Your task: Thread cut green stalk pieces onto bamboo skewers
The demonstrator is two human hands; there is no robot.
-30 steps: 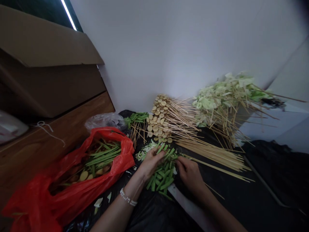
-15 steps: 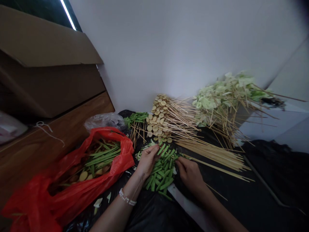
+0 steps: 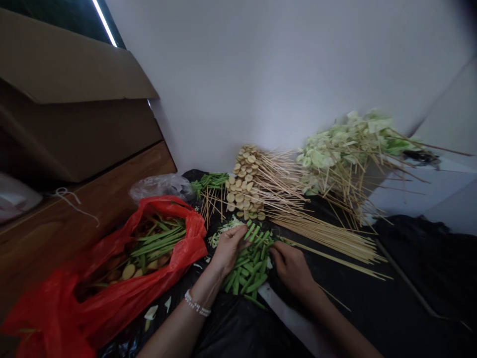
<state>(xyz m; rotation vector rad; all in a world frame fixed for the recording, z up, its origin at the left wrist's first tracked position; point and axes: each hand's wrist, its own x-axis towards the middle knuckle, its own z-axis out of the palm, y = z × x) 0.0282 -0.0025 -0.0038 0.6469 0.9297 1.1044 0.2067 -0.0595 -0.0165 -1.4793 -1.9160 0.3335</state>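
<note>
Cut green bean pieces (image 3: pixel 246 276) lie heaped between my two hands. Above the heap, several pieces stand side by side in a row (image 3: pixel 257 232), apparently threaded on a skewer that they mostly hide. My left hand (image 3: pixel 230 247), with a beaded bracelet at the wrist, pinches at the left end of this row; its fingertips cover what they grip. At the row's right end my right hand (image 3: pixel 292 263) is closed, fingers curled, seemingly around the skewer. Under the right forearm lies a pale flat blade-like strip (image 3: pixel 285 311), partly hidden.
A red plastic bag (image 3: pixel 112 298) with beans and potato slices lies left. Skewered potato slices (image 3: pixel 244 194), finished bean skewers (image 3: pixel 212 183) and cabbage skewers (image 3: pixel 335 146) rest along the wall. Bare bamboo skewers (image 3: pixel 331 236) lie right on black plastic. A cardboard box (image 3: pixel 74 124) stands back left.
The row of bean pieces between my hands has shifted very slightly right. Both hands stay closed in almost the same place.
</note>
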